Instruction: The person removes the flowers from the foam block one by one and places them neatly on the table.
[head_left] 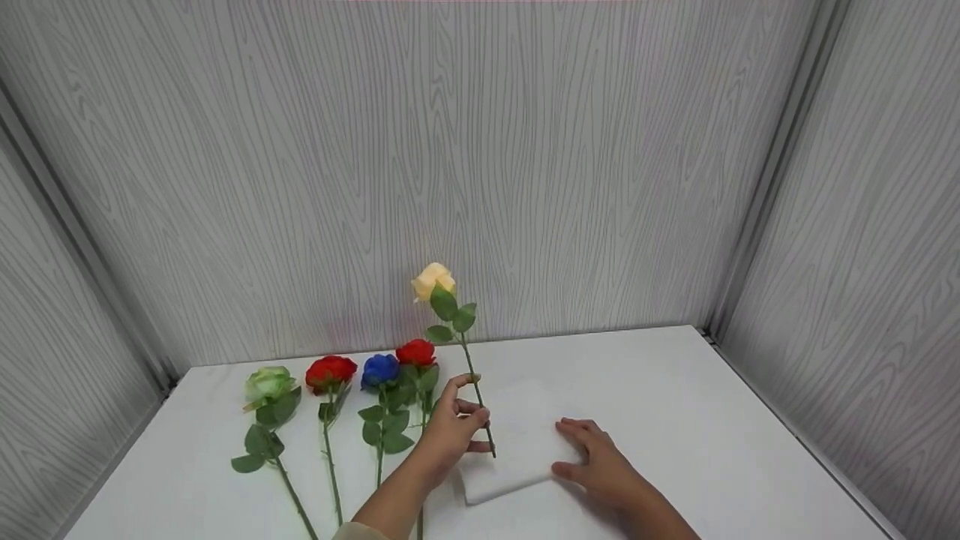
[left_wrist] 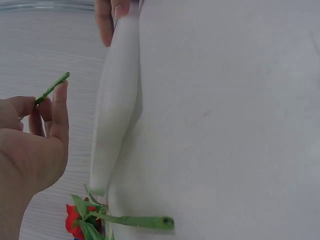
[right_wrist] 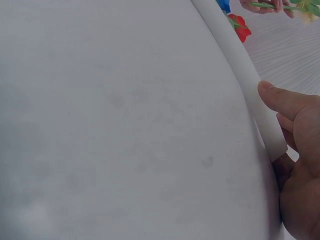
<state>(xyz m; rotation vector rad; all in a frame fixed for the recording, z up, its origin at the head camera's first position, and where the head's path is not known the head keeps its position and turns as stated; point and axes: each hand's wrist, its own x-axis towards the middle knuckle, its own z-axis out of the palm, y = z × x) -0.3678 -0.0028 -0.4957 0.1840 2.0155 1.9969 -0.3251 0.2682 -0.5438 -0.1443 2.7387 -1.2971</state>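
Observation:
In the head view my left hand [head_left: 454,427] holds a cream-yellow rose [head_left: 433,282] by the lower part of its green stem, bloom upward and tilted left. The stem's end [left_wrist: 52,89] pokes out past the fingers in the left wrist view. A white flat pad [head_left: 510,484] lies on the white table beside that hand. At the pad's right end is my right hand [head_left: 604,465], fingers spread. Its thumb [right_wrist: 267,90] touches the pad's near edge in the right wrist view. Some of the right fingers are partly hidden there.
Left of the hands lie a pale green rose [head_left: 270,384], a red rose [head_left: 330,373], a blue rose [head_left: 380,371] and another red rose [head_left: 416,352], stems toward me. Grey wood-grain panels [head_left: 480,172] enclose the white table [head_left: 675,390] at the back and sides.

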